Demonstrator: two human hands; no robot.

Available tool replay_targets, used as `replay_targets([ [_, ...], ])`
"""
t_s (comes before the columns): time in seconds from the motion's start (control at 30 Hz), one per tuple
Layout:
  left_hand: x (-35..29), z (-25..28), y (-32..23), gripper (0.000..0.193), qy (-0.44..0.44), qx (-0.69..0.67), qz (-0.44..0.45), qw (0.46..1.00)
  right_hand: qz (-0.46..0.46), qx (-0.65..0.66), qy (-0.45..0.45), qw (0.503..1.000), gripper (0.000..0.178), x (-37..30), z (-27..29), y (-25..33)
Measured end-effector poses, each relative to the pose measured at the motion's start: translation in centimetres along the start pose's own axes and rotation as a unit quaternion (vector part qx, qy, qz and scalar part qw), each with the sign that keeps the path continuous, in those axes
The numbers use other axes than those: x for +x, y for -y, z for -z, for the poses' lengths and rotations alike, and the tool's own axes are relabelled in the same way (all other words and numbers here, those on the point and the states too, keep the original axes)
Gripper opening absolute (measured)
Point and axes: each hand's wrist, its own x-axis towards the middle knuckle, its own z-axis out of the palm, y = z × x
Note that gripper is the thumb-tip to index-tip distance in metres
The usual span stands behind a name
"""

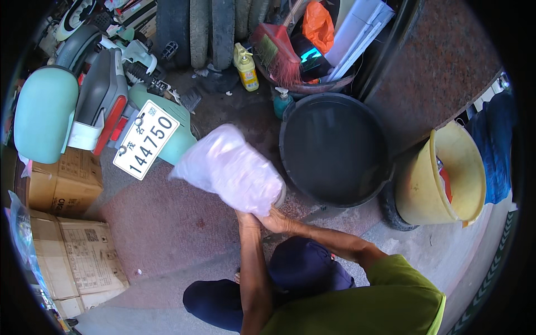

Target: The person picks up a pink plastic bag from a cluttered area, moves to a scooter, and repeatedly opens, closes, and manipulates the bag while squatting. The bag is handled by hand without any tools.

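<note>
A filled, pale pinkish-white plastic bag (229, 164) is held up in front of me, its loose corner pointing left. My left hand (249, 219) grips it at its near end, the fingers mostly hidden by the plastic. Right beside it, my right hand (272, 220) is closed on the same end. The bag's contents cannot be made out. A greyish curved edge shows at the bag's right side, by my right hand. To the right of the bag stands a wide black tub (336, 149) with dark liquid in it.
A green scooter (47, 114) with a white plate is at the left, above cardboard boxes (67, 181). Used tires (200, 33), a yellow pump bottle (246, 70), a teal bottle (283, 104) and a red broom (276, 50) stand at the back. A yellow bucket (416, 190) is at right.
</note>
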Motion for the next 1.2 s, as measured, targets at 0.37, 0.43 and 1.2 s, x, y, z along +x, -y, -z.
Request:
replay_targets([
  [0.37,-5.8,-1.5,-4.1,0.059,-0.103,0.152,-0.047,0.982,-0.003,0.267,-0.035,0.963,0.096,3.1,10.4,4.8],
  [0.43,-6.4,-3.1,-4.9,0.032,-0.139,0.218,-0.095,0.961,0.043,0.357,0.0,0.933,0.113,4.0,11.9,7.4],
  [1.2,-1.2,-7.3,-6.7,0.055,0.032,-0.091,-0.006,0.995,0.149,-0.14,-0.054,0.977,0.067,5.2,3.6,8.3],
])
